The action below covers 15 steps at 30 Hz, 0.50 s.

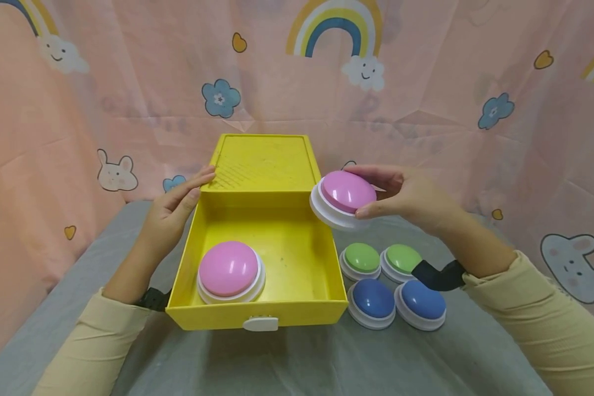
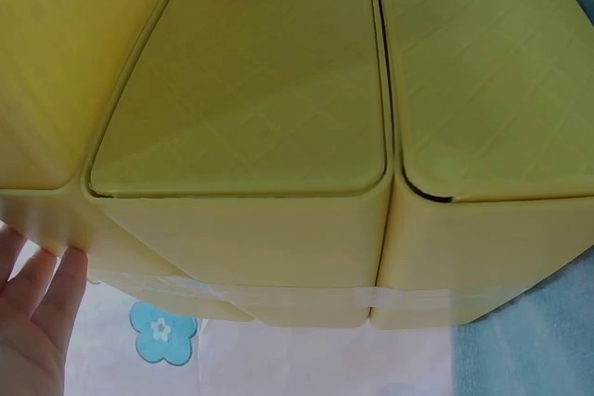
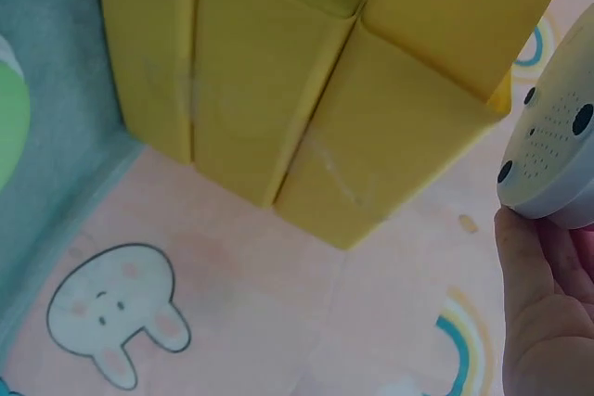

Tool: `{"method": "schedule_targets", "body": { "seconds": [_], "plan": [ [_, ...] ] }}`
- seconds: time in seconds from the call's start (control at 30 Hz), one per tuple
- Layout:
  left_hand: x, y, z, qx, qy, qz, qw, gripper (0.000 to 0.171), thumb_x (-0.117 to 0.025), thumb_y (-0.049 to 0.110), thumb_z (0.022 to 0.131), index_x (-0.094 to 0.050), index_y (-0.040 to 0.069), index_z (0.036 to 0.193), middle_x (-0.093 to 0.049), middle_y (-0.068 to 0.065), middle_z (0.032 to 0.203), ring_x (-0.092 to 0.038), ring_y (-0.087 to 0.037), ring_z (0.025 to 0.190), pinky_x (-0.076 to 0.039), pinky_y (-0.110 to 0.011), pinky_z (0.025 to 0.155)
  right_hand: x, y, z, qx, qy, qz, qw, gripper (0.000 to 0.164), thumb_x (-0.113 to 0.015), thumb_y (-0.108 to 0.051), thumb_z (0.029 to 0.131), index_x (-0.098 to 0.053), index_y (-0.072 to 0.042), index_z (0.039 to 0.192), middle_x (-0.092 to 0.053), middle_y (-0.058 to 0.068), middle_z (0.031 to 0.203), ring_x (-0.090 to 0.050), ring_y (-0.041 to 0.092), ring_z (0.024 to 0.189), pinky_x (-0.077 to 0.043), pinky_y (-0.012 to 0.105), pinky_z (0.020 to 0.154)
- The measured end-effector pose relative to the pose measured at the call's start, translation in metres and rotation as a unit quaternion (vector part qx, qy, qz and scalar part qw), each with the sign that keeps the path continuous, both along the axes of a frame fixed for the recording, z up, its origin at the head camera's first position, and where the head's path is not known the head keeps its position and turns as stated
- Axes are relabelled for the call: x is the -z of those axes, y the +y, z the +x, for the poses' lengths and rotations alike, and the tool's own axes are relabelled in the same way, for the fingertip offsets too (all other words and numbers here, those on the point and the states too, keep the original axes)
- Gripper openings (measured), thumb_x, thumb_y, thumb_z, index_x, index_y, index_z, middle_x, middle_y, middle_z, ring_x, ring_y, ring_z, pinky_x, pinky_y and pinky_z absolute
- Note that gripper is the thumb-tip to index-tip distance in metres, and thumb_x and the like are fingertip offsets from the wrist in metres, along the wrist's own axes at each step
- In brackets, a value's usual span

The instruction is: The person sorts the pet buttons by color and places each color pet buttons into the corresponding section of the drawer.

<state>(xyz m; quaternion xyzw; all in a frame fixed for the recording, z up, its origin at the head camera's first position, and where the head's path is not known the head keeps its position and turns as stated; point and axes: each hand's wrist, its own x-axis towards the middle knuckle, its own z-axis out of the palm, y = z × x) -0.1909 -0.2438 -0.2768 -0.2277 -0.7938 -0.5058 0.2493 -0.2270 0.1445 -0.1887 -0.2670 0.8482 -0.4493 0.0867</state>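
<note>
In the head view my right hand (image 1: 418, 201) grips a pink push button (image 1: 348, 191) with a white base, thumb in front and fingers behind. It is tilted in the air beside the far right corner of a pulled-out yellow drawer (image 1: 256, 314). The right wrist view shows the button's pale, perforated underside (image 3: 552, 159). Another pink push button (image 1: 229, 269) sits inside the drawer at the near left. With fairly straight fingers, my left hand (image 1: 170, 214) touches the left side of the yellow drawer cabinet (image 1: 264, 162). Its fingertips press that wall in the left wrist view.
Two green push buttons (image 1: 362, 257) and two blue push buttons (image 1: 373, 298) stand on the grey cloth right of the drawer. Below the pulled-out drawer are two shut drawers (image 2: 246, 90) with white handles. A pink patterned curtain (image 1: 425, 66) hangs behind.
</note>
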Motion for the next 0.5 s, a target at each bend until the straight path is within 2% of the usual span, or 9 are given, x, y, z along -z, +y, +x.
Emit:
{"method": "schedule_targets", "body": {
  "seconds": [0.2,0.37,0.5],
  "plan": [
    [0.0,0.0,0.0,-0.002,-0.001,0.001,1.0,0.037,-0.041,0.013,0.108,-0.056,0.004,0.14,-0.048,0.0,0.154,-0.035,-0.012,0.149,-0.033,-0.013,0.116,-0.002,-0.01,0.008,-0.014,0.008,-0.006,1.0,0.067,-0.079,-0.019,0.084,-0.053,-0.019,0.146,-0.056,0.006,0.143,-0.058,0.023,0.124,-0.058,0.022,0.089],
    [0.0,0.0,0.001,-0.004,0.005,0.001,1.0,0.037,-0.041,0.012,0.107,-0.056,0.002,0.14,-0.05,0.001,0.153,-0.035,-0.017,0.149,-0.033,-0.014,0.116,-0.002,-0.018,0.01,-0.029,0.01,-0.011,0.999,0.067,-0.081,-0.019,0.082,-0.055,-0.021,0.143,-0.058,0.005,0.14,-0.06,0.022,0.124,-0.059,0.027,0.091],
    [0.0,0.001,0.001,0.0,0.006,0.006,1.0,0.037,-0.041,0.011,0.107,-0.056,0.002,0.14,-0.049,0.001,0.153,-0.035,-0.018,0.149,-0.033,-0.014,0.117,-0.001,-0.024,0.01,-0.044,0.005,-0.02,0.999,0.067,-0.082,-0.017,0.081,-0.056,-0.018,0.142,-0.059,0.005,0.138,-0.061,0.021,0.122,-0.058,0.026,0.092]
  ]
}}
